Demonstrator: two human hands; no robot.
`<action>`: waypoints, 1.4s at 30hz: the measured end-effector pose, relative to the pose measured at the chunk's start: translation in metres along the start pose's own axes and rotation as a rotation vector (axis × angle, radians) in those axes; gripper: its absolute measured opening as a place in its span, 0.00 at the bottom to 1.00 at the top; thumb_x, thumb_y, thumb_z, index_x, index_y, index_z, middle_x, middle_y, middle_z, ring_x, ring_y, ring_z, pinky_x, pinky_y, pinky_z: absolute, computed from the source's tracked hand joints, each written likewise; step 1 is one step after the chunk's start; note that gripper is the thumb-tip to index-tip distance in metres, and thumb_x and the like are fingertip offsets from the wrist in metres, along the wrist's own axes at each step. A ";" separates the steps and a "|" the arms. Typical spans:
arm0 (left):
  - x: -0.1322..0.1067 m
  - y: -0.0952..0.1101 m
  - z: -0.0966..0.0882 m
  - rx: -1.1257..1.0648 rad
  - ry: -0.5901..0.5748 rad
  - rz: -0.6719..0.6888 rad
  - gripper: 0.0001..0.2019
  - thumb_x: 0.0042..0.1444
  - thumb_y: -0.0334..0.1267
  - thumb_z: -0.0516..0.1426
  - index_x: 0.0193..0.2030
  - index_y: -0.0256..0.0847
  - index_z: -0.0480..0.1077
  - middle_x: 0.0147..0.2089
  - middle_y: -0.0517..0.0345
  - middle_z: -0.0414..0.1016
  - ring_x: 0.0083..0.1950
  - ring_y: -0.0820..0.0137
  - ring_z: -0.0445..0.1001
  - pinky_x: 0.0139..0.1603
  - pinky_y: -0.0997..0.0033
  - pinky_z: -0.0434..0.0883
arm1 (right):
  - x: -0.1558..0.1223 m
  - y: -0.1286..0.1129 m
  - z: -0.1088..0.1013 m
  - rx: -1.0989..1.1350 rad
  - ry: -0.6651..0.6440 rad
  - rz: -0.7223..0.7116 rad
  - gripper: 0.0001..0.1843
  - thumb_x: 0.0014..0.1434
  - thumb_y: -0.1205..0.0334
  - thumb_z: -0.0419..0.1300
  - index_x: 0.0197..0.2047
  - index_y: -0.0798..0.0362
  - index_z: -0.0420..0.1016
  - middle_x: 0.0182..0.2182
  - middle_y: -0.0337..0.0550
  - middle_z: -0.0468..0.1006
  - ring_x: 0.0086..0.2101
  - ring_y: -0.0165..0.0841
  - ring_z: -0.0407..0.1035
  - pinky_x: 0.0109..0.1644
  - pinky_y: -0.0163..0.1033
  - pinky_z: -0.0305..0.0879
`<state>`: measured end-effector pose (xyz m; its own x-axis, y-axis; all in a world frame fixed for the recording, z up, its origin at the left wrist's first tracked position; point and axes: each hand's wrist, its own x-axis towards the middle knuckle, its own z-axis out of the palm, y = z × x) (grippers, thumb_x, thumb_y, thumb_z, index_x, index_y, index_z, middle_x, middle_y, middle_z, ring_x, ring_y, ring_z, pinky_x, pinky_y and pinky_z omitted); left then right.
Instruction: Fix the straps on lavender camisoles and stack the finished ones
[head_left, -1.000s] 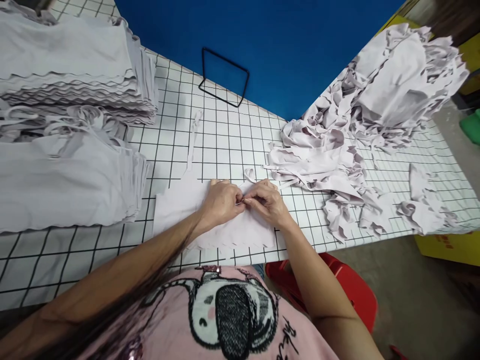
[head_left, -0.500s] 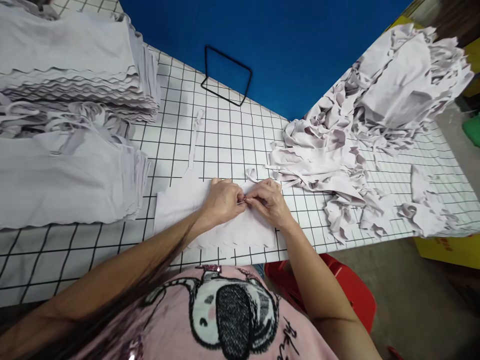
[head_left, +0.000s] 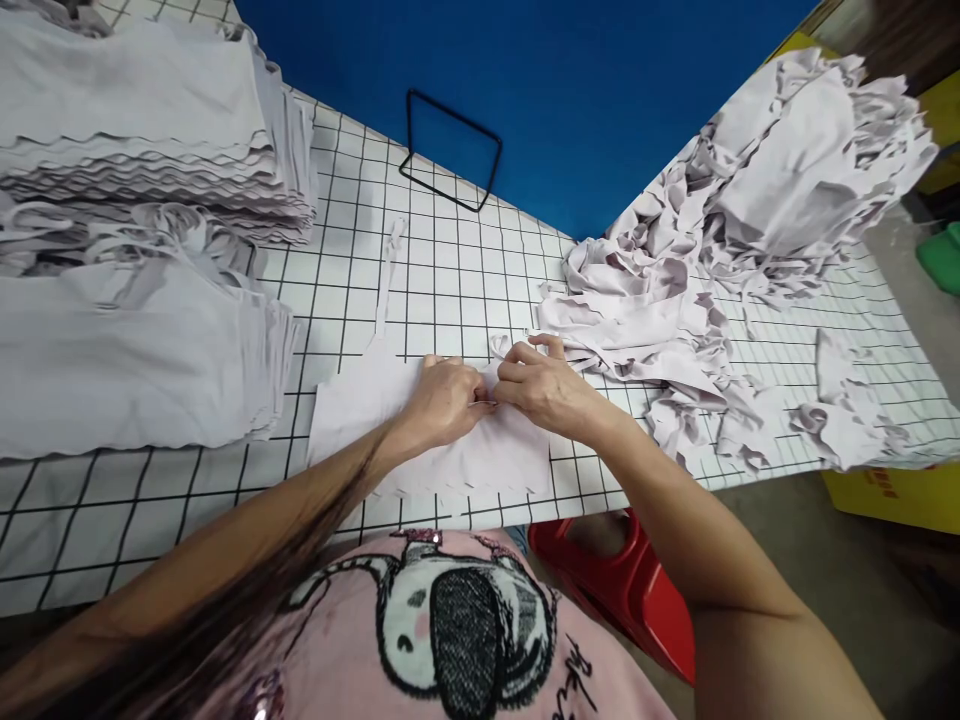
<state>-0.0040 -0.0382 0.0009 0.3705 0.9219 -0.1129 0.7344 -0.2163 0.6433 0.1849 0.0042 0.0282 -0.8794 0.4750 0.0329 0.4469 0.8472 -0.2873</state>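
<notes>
A flat piece of pale lilac fabric (head_left: 360,410) with a scalloped near edge lies on the gridded white table (head_left: 450,270) in front of me. My left hand (head_left: 442,400) rests on it with fingers curled, pinching its top edge together with a small thin metal item. My right hand (head_left: 544,385) meets the left at that same spot, thumb and forefinger pinched on the fabric edge, the other fingers lifted toward a short curled fabric strip (head_left: 501,347).
Two tall stacks of cut fabric (head_left: 135,130) fill the left side. A loose heap of fabric scraps (head_left: 720,240) covers the right. A black wire stand (head_left: 448,150) sits at the far edge, a narrow strip (head_left: 386,275) lies mid-table, a red stool (head_left: 622,590) stands below.
My right hand has shifted slightly up and away, its wrist raised and outer fingers now lifted. The left hand has stayed in place on the fabric.
</notes>
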 end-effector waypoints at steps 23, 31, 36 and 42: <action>-0.011 -0.005 0.024 0.230 0.273 0.110 0.28 0.60 0.44 0.59 0.65 0.38 0.58 0.63 0.42 0.65 0.60 0.53 0.63 0.56 0.54 0.61 | 0.067 0.087 0.020 0.252 0.397 0.558 0.13 0.56 0.53 0.66 0.28 0.52 0.73 0.28 0.42 0.76 0.40 0.39 0.65 0.48 0.45 0.54; -0.008 -0.008 0.032 0.416 0.165 0.196 0.25 0.68 0.47 0.47 0.69 0.42 0.58 0.74 0.52 0.51 0.74 0.50 0.45 0.68 0.46 0.52 | 0.059 0.093 0.003 0.327 0.248 0.685 0.12 0.52 0.57 0.67 0.27 0.54 0.71 0.22 0.35 0.74 0.27 0.30 0.67 0.40 0.38 0.58; -0.005 -0.009 0.031 0.405 0.176 0.211 0.25 0.68 0.48 0.47 0.69 0.43 0.59 0.74 0.50 0.52 0.74 0.48 0.46 0.68 0.42 0.53 | 0.030 0.054 -0.005 0.123 0.374 0.710 0.12 0.59 0.62 0.61 0.47 0.54 0.76 0.42 0.48 0.80 0.44 0.41 0.72 0.50 0.47 0.63; -0.027 -0.007 0.018 0.311 0.263 0.231 0.23 0.68 0.41 0.48 0.67 0.40 0.61 0.72 0.47 0.55 0.73 0.51 0.51 0.68 0.46 0.56 | -0.022 -0.040 0.056 -0.085 0.371 0.629 0.29 0.69 0.51 0.47 0.69 0.53 0.57 0.67 0.53 0.59 0.66 0.45 0.51 0.64 0.54 0.54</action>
<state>-0.0088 -0.0672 -0.0147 0.4175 0.8795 0.2284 0.7999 -0.4750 0.3668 0.1774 -0.0538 -0.0146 -0.3456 0.9141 0.2122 0.8734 0.3960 -0.2833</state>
